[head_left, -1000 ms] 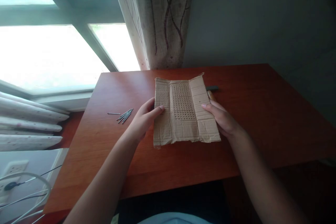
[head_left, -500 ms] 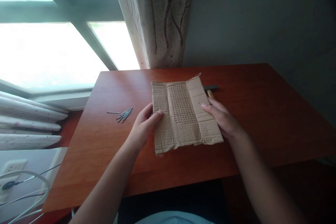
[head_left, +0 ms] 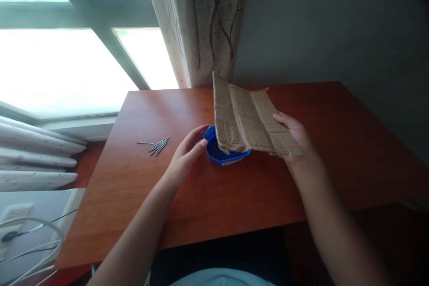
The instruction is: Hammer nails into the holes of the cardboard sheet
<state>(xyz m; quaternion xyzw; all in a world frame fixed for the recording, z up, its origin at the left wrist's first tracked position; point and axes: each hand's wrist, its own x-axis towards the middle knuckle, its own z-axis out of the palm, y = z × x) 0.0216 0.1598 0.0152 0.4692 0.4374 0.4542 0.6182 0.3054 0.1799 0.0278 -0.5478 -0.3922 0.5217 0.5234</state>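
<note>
My right hand (head_left: 298,136) grips a creased piece of corrugated cardboard (head_left: 239,116) by its right side, thumb on top. The cardboard is tilted, its left flap raised, and rows of small holes run down its middle panel. Partly beneath it, a blue plastic basket (head_left: 231,161) rests on the table, its far part hidden. At the basket's left edge is my left hand (head_left: 187,149), thumb and fingers apart; whether the fingertips touch the rim I cannot tell. Several nails (head_left: 159,146) lie in a bunch left of that hand, with one single nail (head_left: 145,143) beside them.
The wooden table (head_left: 134,201) stands against a grey wall (head_left: 318,22). A window (head_left: 50,67) and a patterned curtain (head_left: 208,22) are behind and to the left. White cables (head_left: 36,250) hang by a wall socket (head_left: 16,214) at lower left.
My left hand has let go of the cardboard. My right hand has moved it up and right and tilted it, uncovering the blue basket. The hammer seen behind it is now hidden.
</note>
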